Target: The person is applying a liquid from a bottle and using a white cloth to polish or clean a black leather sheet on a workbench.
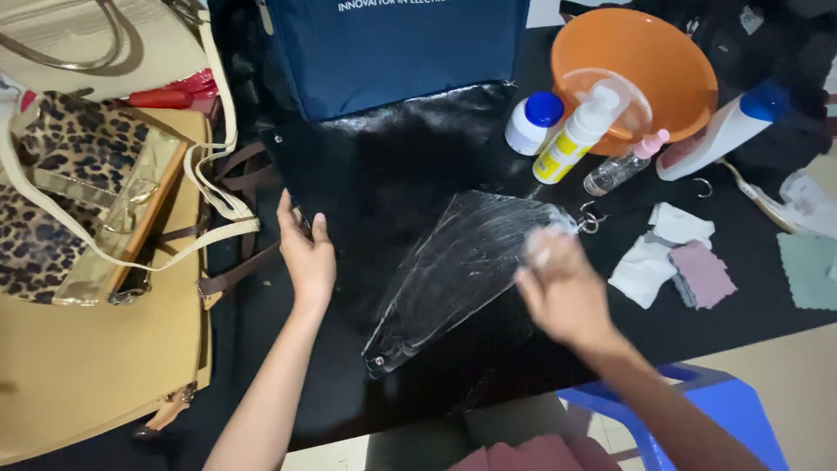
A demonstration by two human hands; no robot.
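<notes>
Risk: right hand (565,292) is motion-blurred, rubbing foam over the flap of the black glossy bag (410,201); fingers curled together, can't tell if they're clamped on a cloth or sponge. If the scrub runs past the flap edge, the pump foam bottle (582,131) and small pink-capped spray bottle (623,166), standing just beyond the fingertips, could get knocked over. Left hand (307,253) lies flat, fingers together, pinning the bag's left edge; if it slips on the wet gloss, the bag skids. Bag lies flat between both hands, shiny black, flap streaked white with foam, metal ring just beyond the right fingertips.
</notes>
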